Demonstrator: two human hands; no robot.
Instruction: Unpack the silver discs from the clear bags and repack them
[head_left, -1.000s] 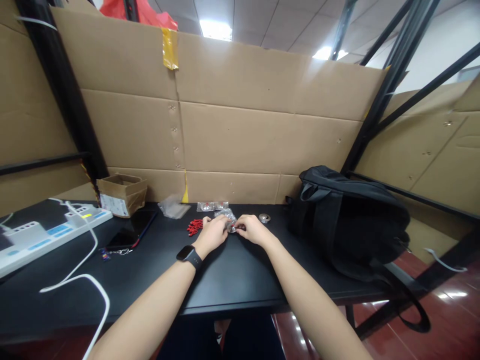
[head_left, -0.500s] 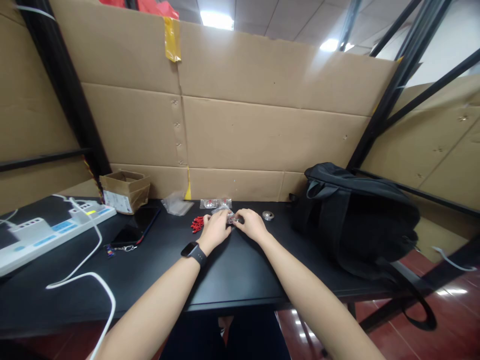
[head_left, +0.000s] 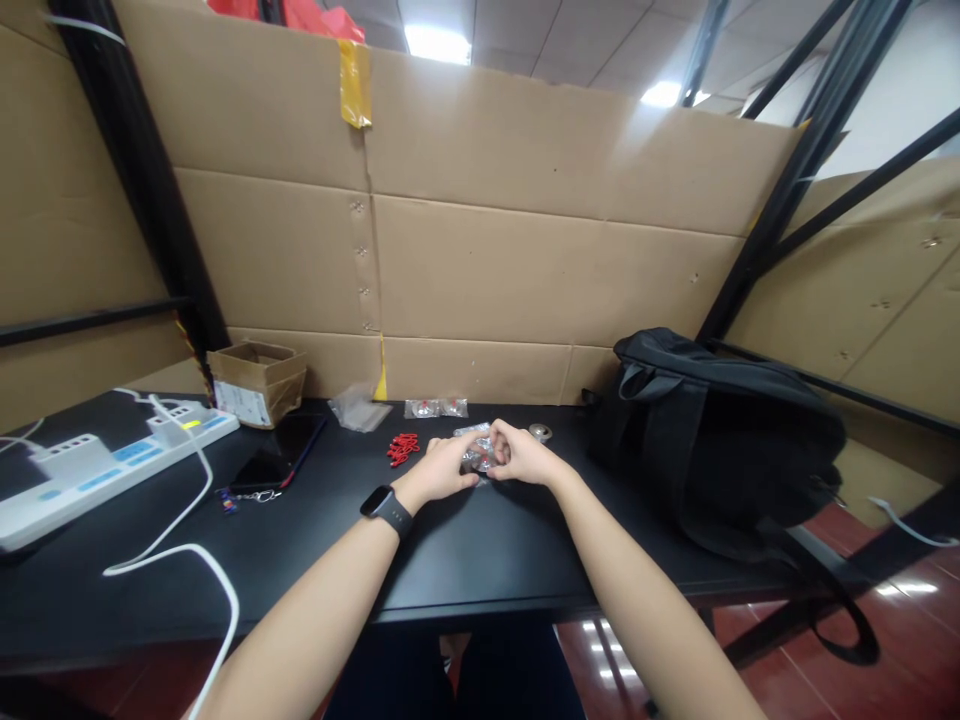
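Small clear plastic packets (head_left: pixel 478 460) with a bit of red inside lie between my two hands on the black table. My left hand (head_left: pixel 444 470), with a black watch at the wrist, is beside them, its fingers stretched out and the thumb apart. From the other side my right hand (head_left: pixel 526 458) curls its fingers and thumb round the packet edge. Just left of my left hand is a small pile of red clip-like pieces (head_left: pixel 403 449). Behind the hands, more clear packets (head_left: pixel 436 408) with red marks lie in a row. The packets' contents are too small to name.
A roll of tape (head_left: pixel 540 432) lies right of my right hand. A black backpack (head_left: pixel 720 440) stands at the right. To the left are clear bags (head_left: pixel 360 410), an open cardboard box (head_left: pixel 259 383), a phone (head_left: pixel 279 452), keys (head_left: pixel 259 495) and a white power strip (head_left: pixel 120 470).
My hands have drawn slightly apart and shifted right, so more of the packets between them shows. My left hand's fingers have straightened, uncovering the red pieces. The view has shifted slightly.
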